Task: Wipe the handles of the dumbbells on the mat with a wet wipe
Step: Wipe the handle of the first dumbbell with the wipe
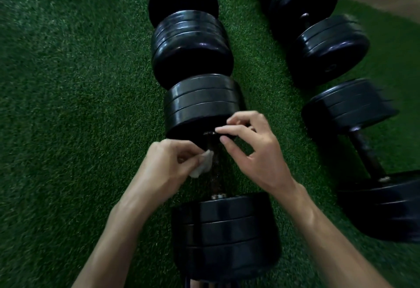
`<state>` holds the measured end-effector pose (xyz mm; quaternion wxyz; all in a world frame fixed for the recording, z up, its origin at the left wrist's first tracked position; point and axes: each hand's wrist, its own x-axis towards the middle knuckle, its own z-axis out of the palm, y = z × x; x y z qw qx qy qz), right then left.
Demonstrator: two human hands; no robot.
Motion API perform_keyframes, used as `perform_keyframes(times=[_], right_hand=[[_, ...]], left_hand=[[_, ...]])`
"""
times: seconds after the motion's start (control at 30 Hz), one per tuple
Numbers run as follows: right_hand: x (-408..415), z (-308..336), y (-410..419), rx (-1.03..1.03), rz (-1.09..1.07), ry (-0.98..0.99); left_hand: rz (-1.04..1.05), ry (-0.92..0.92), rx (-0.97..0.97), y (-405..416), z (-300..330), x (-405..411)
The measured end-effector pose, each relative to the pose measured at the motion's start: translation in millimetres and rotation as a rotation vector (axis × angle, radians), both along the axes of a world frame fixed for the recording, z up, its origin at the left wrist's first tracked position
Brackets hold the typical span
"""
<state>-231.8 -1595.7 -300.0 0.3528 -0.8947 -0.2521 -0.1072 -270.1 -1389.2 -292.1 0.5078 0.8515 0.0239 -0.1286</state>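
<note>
The nearest dumbbell is lying on the green turf mat. The wet wipe, pinched in the left hand, is touching the handle; wrapping it fully round the bar would clean better. The right hand is hovering loosely curled, gripping nothing.

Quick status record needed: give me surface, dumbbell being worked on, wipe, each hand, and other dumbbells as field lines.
surface: green turf mat
current dumbbell: black dumbbell lying nearest the camera, its handle dark and exposed between the plates
wipe: small crumpled wet wipe, against the left side of the handle
left hand: left hand pinches the wipe
right hand: right hand holds nothing, fingers loosely curled above the handle's far end
other dumbbells: one more in line beyond; two more to the right
</note>
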Motion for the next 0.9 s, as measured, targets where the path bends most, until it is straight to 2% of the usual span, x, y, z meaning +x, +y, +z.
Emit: perform_keyframes(times=[0.07,0.17,0.27,0.33,0.4,0.5,0.7,0.8,0.9], right_hand=[[-5,-1,-5,-0.004,0.077,0.105],[-5,-6,-8,-0.034,0.169,0.389],[-2,-8,-12,0.114,0.123,0.551],[-1,-8,-16,0.243,0.038,0.62],[1,-9,-21,0.299,-0.065,0.617],[4,-13,-24,0.147,-0.171,0.601],[11,-30,-3,0.07,-0.134,0.551],[13,-31,1,0.041,-0.063,0.539],[11,-29,-1,0.08,-0.037,0.62]], left_hand=[[0.028,-0.037,-0.032,-1,4,4],[0.092,-0.118,-0.069,-7,5,6],[0.102,-0.161,-0.093,-12,1,8],[0.128,-0.289,-0.065,-14,-1,8],[0.188,-0.516,0.069,-15,-3,10],[0.253,-0.683,0.239,-16,-14,17],[0.062,-0.629,0.309,-21,-51,34],[0.054,-0.621,0.273,-20,-54,34],[0.071,-0.612,0.259,-23,-55,34]])
